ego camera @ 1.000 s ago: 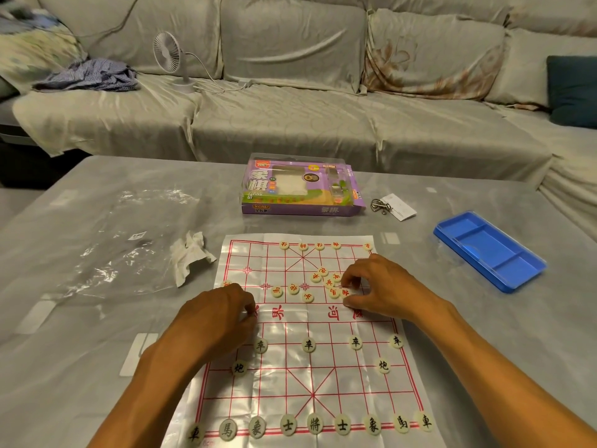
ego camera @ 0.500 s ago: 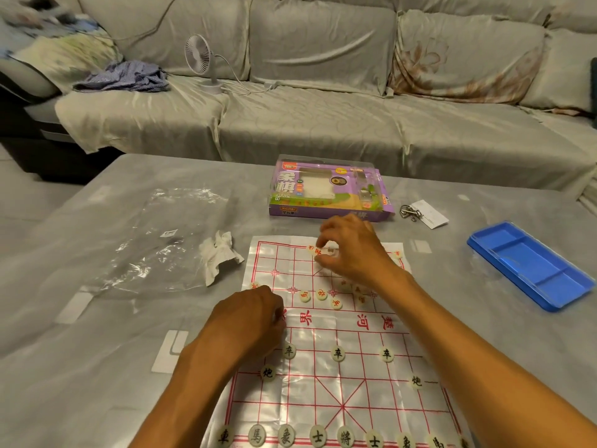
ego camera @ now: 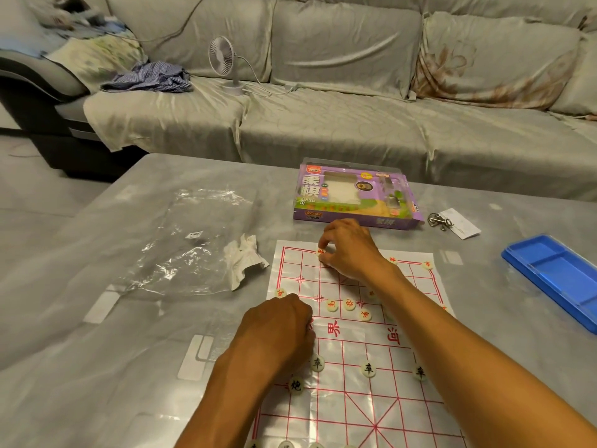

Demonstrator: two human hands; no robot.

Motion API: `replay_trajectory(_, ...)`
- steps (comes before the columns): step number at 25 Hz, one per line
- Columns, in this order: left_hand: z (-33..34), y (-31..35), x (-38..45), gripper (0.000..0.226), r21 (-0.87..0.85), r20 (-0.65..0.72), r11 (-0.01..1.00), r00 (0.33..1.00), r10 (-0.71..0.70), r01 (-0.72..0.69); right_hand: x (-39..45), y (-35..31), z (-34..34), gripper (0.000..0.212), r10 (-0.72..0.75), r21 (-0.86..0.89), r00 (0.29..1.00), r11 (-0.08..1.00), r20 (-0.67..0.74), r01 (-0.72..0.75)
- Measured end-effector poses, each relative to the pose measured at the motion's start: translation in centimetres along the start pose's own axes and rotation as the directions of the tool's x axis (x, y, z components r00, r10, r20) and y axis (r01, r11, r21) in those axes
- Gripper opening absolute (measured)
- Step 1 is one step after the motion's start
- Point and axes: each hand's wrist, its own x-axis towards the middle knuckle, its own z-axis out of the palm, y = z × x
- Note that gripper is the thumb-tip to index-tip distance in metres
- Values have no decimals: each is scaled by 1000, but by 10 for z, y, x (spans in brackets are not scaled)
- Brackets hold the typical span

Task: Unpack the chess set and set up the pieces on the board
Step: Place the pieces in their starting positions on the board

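A plastic xiangqi board sheet (ego camera: 352, 402) with red lines lies on the table. My right hand (ego camera: 349, 247) reaches to the board's far row and pinches a red-marked piece (ego camera: 320, 252) there. My left hand (ego camera: 281, 328) rests curled on the board's left side near the river line; what its fingers hold is hidden. Three loose red pieces (ego camera: 349, 304) lie mid-board, another red piece (ego camera: 280, 292) sits at the left edge. Black-marked pieces (ego camera: 368, 369) stand in the near half. The purple chess box (ego camera: 355, 197) lies just beyond the board.
A crumpled clear plastic bag (ego camera: 190, 247) and white paper wad (ego camera: 244, 258) lie left of the board. A blue tray (ego camera: 555, 276) sits at right, keys with a tag (ego camera: 452, 221) by the box. A sofa with a small fan (ego camera: 223, 59) stands behind the table.
My right hand moved from the cluster of red pieces mid-board up to the far row, carrying a piece to the left. The camera view shifted left. My left hand stayed put.
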Motion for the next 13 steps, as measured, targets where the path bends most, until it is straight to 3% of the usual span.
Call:
replay_trajectory(3, -1, 0, -1, 31, 11, -5, 1000, 1000, 8, -8, -2, 0, -3, 27, 2, 3, 1000, 1000, 9, -2)
replay_trajectory(8, -5, 2, -2, 30, 32, -1, 999, 1000, 11, -11, -36, 2, -16, 28, 6, 87, 990, 996, -142, 6)
replay_trajectory(13, -4, 3, -1, 30, 51, -2, 999, 1000, -8, 8, -83, 4, -20, 38, -170, 28, 984, 985, 59, 169)
